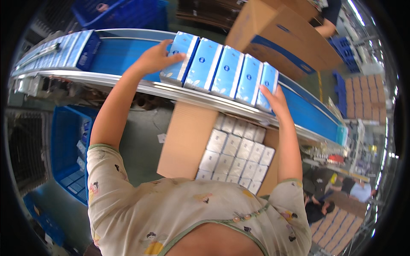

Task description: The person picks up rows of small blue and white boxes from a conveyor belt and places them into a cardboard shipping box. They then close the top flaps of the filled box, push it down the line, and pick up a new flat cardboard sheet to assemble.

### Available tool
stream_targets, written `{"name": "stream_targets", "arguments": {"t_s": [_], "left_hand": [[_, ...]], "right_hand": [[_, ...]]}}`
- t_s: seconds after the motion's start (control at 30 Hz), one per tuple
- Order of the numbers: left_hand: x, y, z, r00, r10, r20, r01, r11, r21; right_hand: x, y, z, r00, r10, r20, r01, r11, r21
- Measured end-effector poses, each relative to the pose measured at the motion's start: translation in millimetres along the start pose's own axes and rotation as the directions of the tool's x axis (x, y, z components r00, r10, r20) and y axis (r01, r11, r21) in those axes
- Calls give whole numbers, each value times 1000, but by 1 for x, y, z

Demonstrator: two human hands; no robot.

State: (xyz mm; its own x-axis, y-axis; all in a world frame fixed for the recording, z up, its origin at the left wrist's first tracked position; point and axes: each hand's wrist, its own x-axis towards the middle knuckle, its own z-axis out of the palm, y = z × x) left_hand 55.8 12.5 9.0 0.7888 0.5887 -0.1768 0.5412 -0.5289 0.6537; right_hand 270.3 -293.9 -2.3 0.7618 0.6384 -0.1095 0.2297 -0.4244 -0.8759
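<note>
A row of blue-and-white tissue packs (226,70) stands side by side on the blue conveyor belt (117,55), squeezed between my two hands. My left hand (159,59) grips the left end pack, thumb over its top and fingers at its far edge. At the other end, my right hand (275,100) presses against the last pack, its thumb on the near side and the other fingers partly hidden. Below the belt, directly in front of my body, an open cardboard box (185,141) holds several rows of white-wrapped packs (232,147).
More packs (72,49) queue on the belt at the left. Blue crates (70,128) stand on the floor at the left, and another crate (121,15) is behind the belt. Beyond it a large carton (282,36) leans near another person's arm (326,27). Stacked cartons (365,96) stand right.
</note>
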Motion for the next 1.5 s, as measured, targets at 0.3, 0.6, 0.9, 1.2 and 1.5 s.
{"name": "stream_targets", "arguments": {"t_s": [0.3, 0.6, 0.9, 1.2, 1.5], "left_hand": [[-5, 65, 85, 949, 154, -275, -211, 959, -189], [-180, 142, 132, 724, 505, -470, -620, 775, -121], [-155, 90, 273, 990, -120, -73, 117, 992, -51], [-140, 110, 248, 847, 235, 477, -504, 641, 579], [-112, 107, 262, 913, 279, 297, -408, 629, 662]], "right_hand": [[-3, 22, -53, 996, 80, -29, -70, 964, 257], [-185, 55, -122, 774, -354, -524, 510, 840, 186], [-189, 176, -83, 951, 291, -100, -308, 911, -274], [-154, 99, -66, 916, 195, 351, 204, 527, -825], [-134, 151, -76, 921, -268, 283, 388, 564, -729]]}}
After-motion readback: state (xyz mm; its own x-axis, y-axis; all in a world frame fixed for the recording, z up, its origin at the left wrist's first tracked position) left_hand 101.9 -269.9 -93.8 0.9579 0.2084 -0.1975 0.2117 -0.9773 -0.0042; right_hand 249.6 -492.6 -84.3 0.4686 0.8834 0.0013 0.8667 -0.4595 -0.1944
